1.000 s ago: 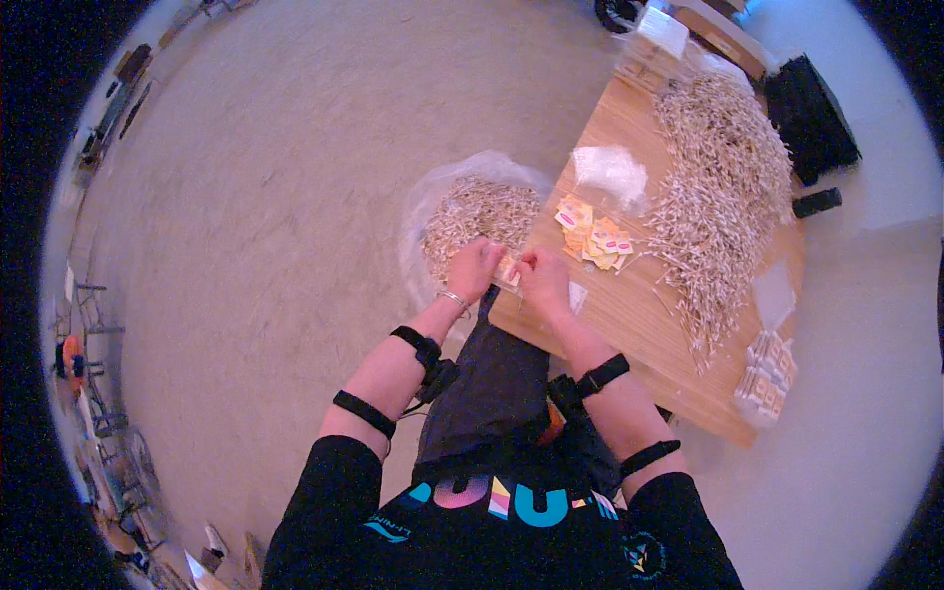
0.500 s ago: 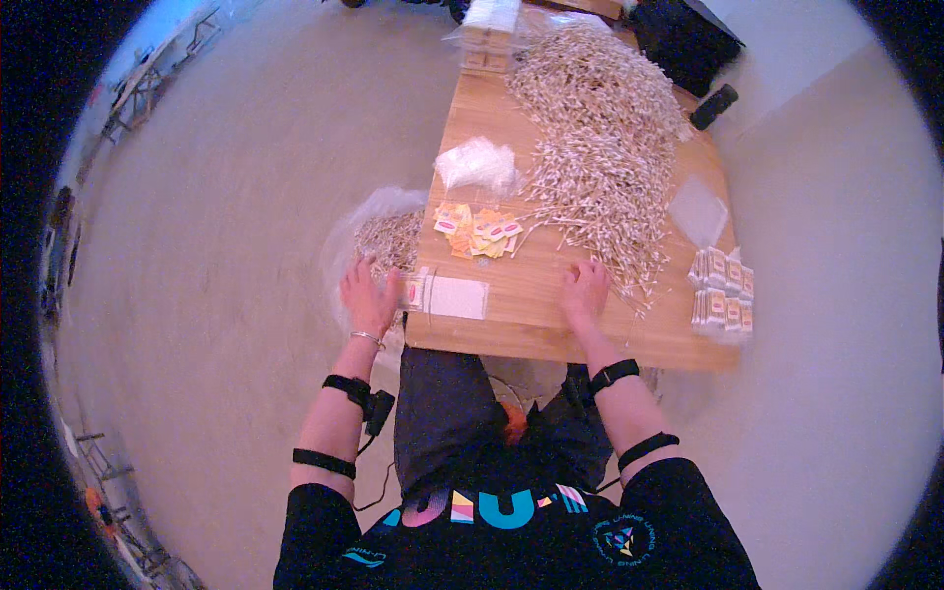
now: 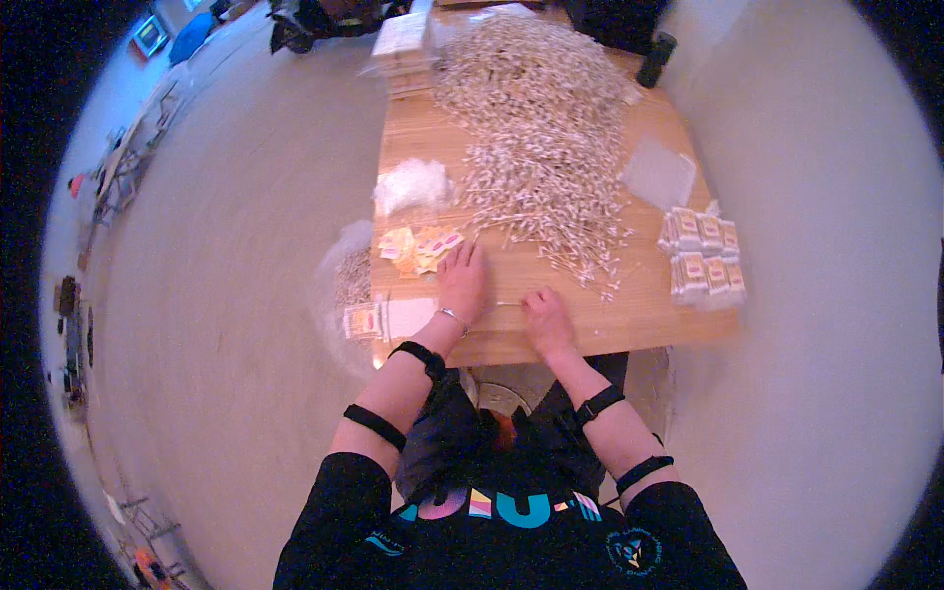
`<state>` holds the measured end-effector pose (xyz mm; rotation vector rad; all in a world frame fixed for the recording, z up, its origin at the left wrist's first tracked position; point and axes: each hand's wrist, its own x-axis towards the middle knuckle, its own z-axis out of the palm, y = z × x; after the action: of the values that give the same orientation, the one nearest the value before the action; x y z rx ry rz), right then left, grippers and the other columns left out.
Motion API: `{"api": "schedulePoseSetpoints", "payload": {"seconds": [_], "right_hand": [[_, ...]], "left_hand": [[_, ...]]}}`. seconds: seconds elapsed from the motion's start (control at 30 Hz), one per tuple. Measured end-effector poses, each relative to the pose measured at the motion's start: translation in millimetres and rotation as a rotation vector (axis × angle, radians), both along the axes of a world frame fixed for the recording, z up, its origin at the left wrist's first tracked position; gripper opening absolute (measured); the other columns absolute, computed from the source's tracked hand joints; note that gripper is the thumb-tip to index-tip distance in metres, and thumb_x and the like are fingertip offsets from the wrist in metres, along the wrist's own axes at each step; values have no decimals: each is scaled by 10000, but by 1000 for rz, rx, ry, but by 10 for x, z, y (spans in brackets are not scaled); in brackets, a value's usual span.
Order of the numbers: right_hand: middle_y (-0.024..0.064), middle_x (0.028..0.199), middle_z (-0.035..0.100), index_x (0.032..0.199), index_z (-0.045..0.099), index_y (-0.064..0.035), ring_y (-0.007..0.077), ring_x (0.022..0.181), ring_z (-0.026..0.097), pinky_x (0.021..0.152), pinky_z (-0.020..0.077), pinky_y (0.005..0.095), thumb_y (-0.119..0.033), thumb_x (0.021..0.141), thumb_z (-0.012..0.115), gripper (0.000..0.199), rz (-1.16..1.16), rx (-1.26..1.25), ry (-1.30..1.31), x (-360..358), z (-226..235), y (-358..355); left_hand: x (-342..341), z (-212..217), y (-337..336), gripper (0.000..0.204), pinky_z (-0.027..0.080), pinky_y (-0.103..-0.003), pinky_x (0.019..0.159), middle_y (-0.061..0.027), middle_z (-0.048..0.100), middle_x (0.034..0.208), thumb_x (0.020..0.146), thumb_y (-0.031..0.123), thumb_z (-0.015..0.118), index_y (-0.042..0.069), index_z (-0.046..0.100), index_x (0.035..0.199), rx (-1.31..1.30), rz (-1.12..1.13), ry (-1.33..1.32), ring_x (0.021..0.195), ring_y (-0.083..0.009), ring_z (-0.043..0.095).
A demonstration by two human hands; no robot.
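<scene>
1. Forearms: black straps (image 3: pixel 375 426) ring both arms, and a thin bracelet (image 3: pixel 453 322) circles your left wrist.
2. Right hand (image 3: pixel 548 321): it rests low over the near part of the table (image 3: pixel 644 320), fingers curled. A single swab (image 3: pixel 508 304) lies crosswise to the left of it, one end at your fingertips; whether they pinch that end, you cannot tell from this view.
3. Packet (image 3: pixel 362 322): filled with swabs and bearing a printed card, it sits at the table's left edge, well apart from your right hand. A white sleeve (image 3: pixel 407 318) adjoins it on the right and reaches toward your left wrist.
4. Left hand (image 3: pixel 463 282): palm down, fingers extended forward to the right edge of the cards (image 3: pixel 418 250). Whether a card is caught beneath or between the fingertips, you cannot tell.
5. Sack (image 3: pixel 351 280): clear and holding swabs, it shows beyond the table's left edge.
6. Right side: finished packs (image 3: pixel 704 258) stand in two rows; a translucent sheet (image 3: pixel 659 175) lies just beyond.
7. Farther: a crumpled white bundle (image 3: pixel 413 186) lies behind the cards, and the heap (image 3: pixel 541 138) of loose swabs spreads beyond both hands.
8. Far end: stacked boxes (image 3: pixel 402 49) at left, a black cylinder (image 3: pixel 656 60) at right.
</scene>
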<state>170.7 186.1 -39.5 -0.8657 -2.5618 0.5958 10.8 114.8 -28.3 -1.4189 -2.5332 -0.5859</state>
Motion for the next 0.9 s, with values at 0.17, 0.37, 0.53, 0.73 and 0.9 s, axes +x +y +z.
{"api": "schedulePoseSetpoints", "payload": {"seconds": [0.17, 0.37, 0.53, 0.73, 0.9], "right_hand": [[130, 830, 544, 851, 594, -61, 312, 873, 525, 761, 446, 391, -66, 747, 570, 107, -18, -12, 50, 136, -52, 79], [133, 959, 554, 953, 556, -53, 324, 965, 505, 799, 431, 409, -78, 753, 574, 202, -82, -160, 68, 123, 28, 54], [151, 1109, 489, 1045, 522, -70, 349, 1039, 451, 884, 368, 453, -177, 765, 565, 303, -781, 124, -16, 374, 247, 183], [111, 1043, 507, 1048, 562, -95, 298, 985, 472, 863, 381, 413, -128, 763, 575, 287, -596, 131, -71, 399, -15, 323], [94, 980, 531, 967, 608, -81, 284, 958, 490, 837, 398, 395, -95, 770, 559, 203, -206, 37, 72, 37, -143, 160]], "left_hand": [[298, -67, 6, 308, 398, -402, 881, -107, 562, 1098, 786, 122, 564, 55, 555, 1087, 95, -244, -218, 1022, -297, 506], [536, -131, -151, 285, 413, -404, 854, -109, 604, 982, 749, 53, 599, 68, 588, 1033, 243, -496, -405, 941, -310, 535], [423, -112, -411, 263, 420, -379, 832, -61, 606, 916, 698, 34, 596, 98, 609, 952, 171, -520, -355, 906, -274, 528], [417, -149, -523, 315, 409, -382, 852, -29, 596, 939, 661, 37, 605, 126, 602, 964, 174, -511, -267, 923, -255, 527], [445, -107, -522, 364, 401, -387, 861, -32, 572, 1013, 666, 62, 615, 147, 575, 1018, 123, -483, -231, 964, -258, 507]]}}
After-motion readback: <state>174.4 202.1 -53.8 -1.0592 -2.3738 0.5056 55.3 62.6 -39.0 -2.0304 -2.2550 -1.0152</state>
